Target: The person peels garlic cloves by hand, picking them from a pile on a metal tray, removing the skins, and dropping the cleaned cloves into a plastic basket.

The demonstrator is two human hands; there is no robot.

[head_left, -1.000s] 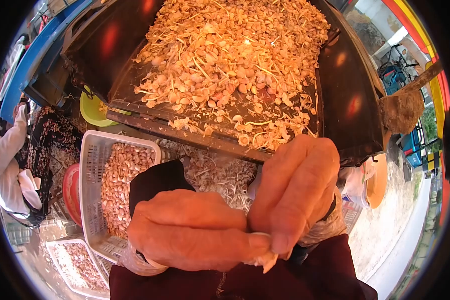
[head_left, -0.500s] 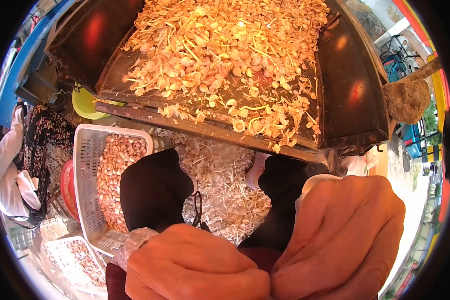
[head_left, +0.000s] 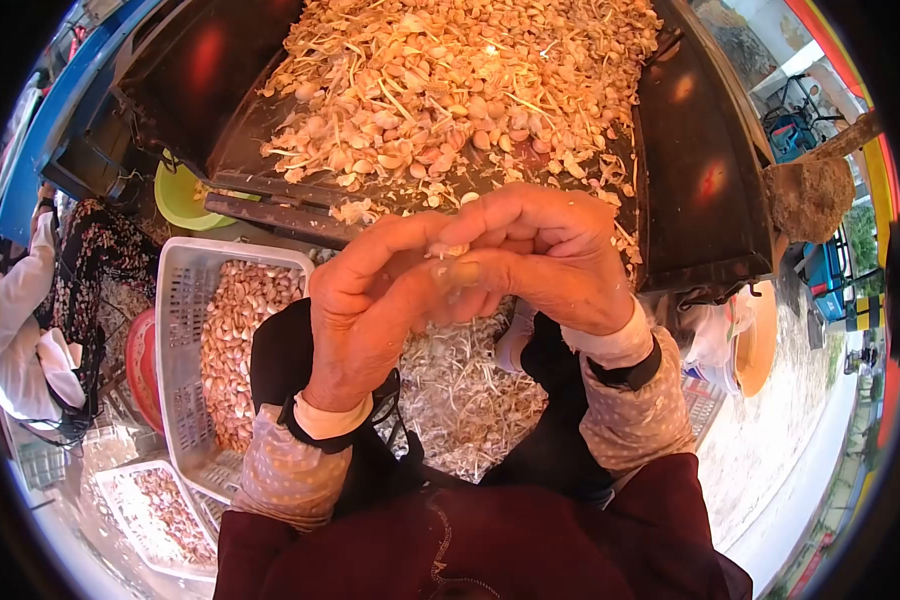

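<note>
My left hand (head_left: 362, 292) and my right hand (head_left: 555, 258) meet in front of my lap, near the front edge of a dark tray (head_left: 708, 225). Pinched between thumbs and fingers is a small pale garlic clove (head_left: 447, 251), partly hidden by the fingertips. Both hands are closed on it from either side. On the tray beyond lies a heap of garlic cloves, loose skins and dry stalks (head_left: 450, 95).
At my left stands a white plastic basket (head_left: 182, 330) of garlic cloves (head_left: 245, 310), with another white basket (head_left: 120, 500) lower down. A green bowl (head_left: 178, 205) and a red basin (head_left: 142, 368) are nearby. Dry scraps (head_left: 470, 400) cover the ground. A person's sleeve (head_left: 15, 320) shows far left.
Both hands have moved forward from close to my body toward the tray's edge. Their fingertips now show, with the garlic clove between them.
</note>
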